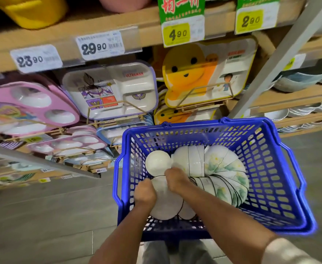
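1. Left hand point(145, 193): fingers curled over the near-left edge of a white bowl point(166, 204), gripping it. Fingertips hidden.
2. Right hand point(176, 179): fingers curled down over the same bowl's far edge, holding it. Both hands are on it, and the left sits slightly nearer the body.
3. The bowl sits in the near-left corner of the blue basket point(267, 178), directly under the fingers, leaning on more bowls below it.
4. Key relation: the stack point(227, 172) lies on its side just right of the right hand. Its long axis curves from the far middle round to the near right. A lift would likely go up and left, away from it.
5. A plain bowl point(157, 161) sits just beyond both hands, touching the stack.
6. Shelf point(146, 35) beyond the basket: tray point(110, 88) reads "ULTRAMAN".
7. Price tags: "23.90" point(36, 58), "29.90" point(99, 45), "4.90" point(177, 33), "2.80" point(250, 20).
8. Green sign point(181, 6): red Chinese characters, too blurred to read.
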The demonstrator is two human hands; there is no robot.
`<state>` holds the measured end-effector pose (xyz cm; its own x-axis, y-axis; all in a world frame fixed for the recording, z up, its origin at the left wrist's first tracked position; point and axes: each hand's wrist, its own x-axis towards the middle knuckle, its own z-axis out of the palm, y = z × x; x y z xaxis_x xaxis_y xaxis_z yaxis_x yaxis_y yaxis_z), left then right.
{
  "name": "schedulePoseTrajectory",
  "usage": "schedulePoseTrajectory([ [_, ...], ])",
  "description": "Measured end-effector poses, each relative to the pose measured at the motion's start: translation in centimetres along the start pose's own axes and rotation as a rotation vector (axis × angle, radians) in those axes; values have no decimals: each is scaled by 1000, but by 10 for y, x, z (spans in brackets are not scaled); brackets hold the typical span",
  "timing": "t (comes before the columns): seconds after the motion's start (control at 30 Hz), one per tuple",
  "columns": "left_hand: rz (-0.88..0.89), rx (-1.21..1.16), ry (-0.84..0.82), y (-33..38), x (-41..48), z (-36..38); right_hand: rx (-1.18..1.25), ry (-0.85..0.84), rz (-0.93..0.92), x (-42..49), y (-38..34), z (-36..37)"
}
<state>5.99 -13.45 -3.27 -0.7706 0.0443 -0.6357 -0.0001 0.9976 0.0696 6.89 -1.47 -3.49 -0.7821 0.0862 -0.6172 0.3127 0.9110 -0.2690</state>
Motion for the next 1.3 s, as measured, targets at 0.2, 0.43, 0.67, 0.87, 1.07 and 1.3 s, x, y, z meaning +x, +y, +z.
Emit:
schedulePoseTrajectory([
  [0.2,69,-259,100,-2,-20,-47,44,-95,-70,-25,9,-65],
  [0.43,174,-1050,-85,-7,-75,-104,17,-162,-147,-81,13,-170],
  [0.67,285,-1502,-317,5,-133,-164,371,-158,-102,-148,0,-257],
  [0.87,413,-1516,-118,15,-182,-233,794,225,-162,-214,-17,-284],
  [1.07,463,-1608,-148,17,-230,-279,1374,389,-318,-275,-35,-270],
  [1.3,543,-1553,-218,45,-279,-282,1672,590,-367,-329,-36,-264],
])
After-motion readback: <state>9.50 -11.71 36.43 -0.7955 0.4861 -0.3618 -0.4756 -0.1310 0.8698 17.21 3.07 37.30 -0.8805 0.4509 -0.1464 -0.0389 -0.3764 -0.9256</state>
